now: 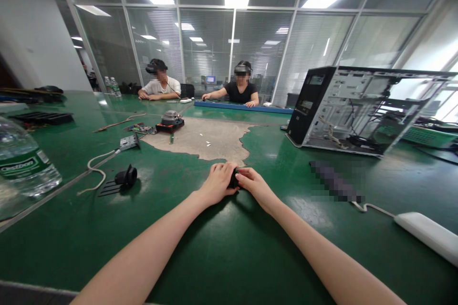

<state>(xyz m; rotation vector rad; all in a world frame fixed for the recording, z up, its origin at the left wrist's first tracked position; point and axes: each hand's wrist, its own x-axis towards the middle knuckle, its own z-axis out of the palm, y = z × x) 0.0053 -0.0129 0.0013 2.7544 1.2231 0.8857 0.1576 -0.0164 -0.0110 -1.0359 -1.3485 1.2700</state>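
Both of my hands meet over the green table (pixel 272 252), around a small black part (pixel 233 178) whose kind I cannot make out. My left hand (pixel 218 183) wraps over it from the left, its fingers curled across the top. From the right, my right hand (pixel 252 186) pinches the same part with thumb and fingers. Most of the part is hidden behind my fingers. To the left lies a black plastic piece with a round collar and long slats (pixel 125 178).
An opened computer case (pixel 315 105) stands at right, near a white power strip (pixel 425 233). A water bottle (pixel 25 162) is at far left. A heatsink fan (pixel 171 120) and circuit board (pixel 141 128) lie farther back. Two people (pixel 241 90) sit across the table.
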